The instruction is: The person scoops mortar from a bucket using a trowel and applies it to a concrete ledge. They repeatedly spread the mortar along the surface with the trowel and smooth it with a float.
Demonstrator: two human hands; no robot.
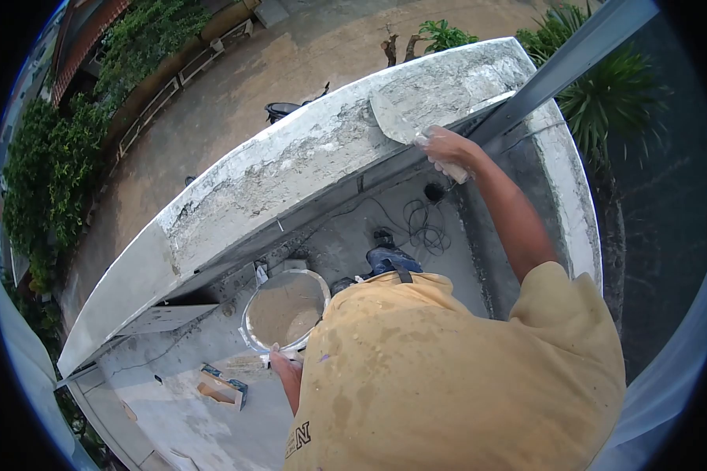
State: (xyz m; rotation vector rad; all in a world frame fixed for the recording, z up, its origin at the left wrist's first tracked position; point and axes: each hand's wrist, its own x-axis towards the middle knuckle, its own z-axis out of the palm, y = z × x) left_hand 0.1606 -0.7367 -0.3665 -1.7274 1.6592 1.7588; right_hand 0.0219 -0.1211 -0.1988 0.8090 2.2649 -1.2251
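Note:
My right hand [448,151] is stretched out to the top of a rough white parapet wall [291,173] and grips the handle of a trowel. The trowel's grey, mortar-smeared blade [395,118] lies flat on the wall's top surface. My left hand [279,359] holds the near rim of a round metal pan [245,323] filled with grey-brown mortar, kept low beside my body. A long metal straightedge [558,67] runs diagonally along the wall's inner edge just past my right hand.
I stand on a concrete roof ledge inside the parapet. A coiled black cable [424,224] lies on the floor by my shoe [389,255]. A small box [220,388] sits lower left. Beyond the wall is a drop to a paved yard with a motorbike [287,110].

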